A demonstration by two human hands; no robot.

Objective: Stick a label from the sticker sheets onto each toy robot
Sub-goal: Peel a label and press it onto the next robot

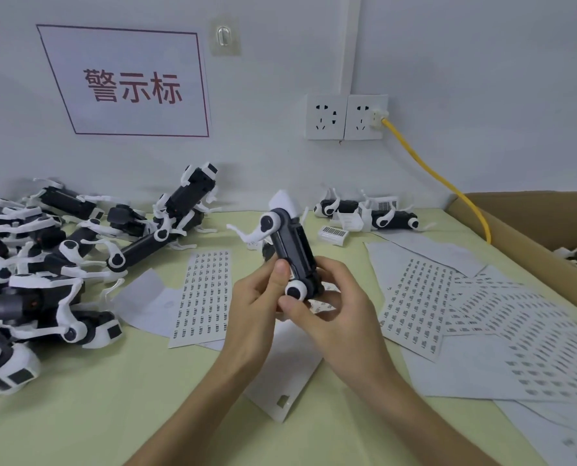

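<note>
Black and white, the toy robot [292, 243] is held above the middle of the pale green worktop [95, 415], its far end tilted up toward the back edge. The left hand [253, 304] has its fingers curled round the body, with the thumb pressing on the side. The right hand [334, 307] has its fingers clamped on the near end. Sticker sheets [415, 297] lie toward the right edge, and a heap of robots [45, 264] crowds the left edge.

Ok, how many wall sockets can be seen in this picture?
2. Both sit side by side on the wall. The left socket has nothing plugged in. The right socket holds a plug with a yellow cable. None seems hidden.
</note>
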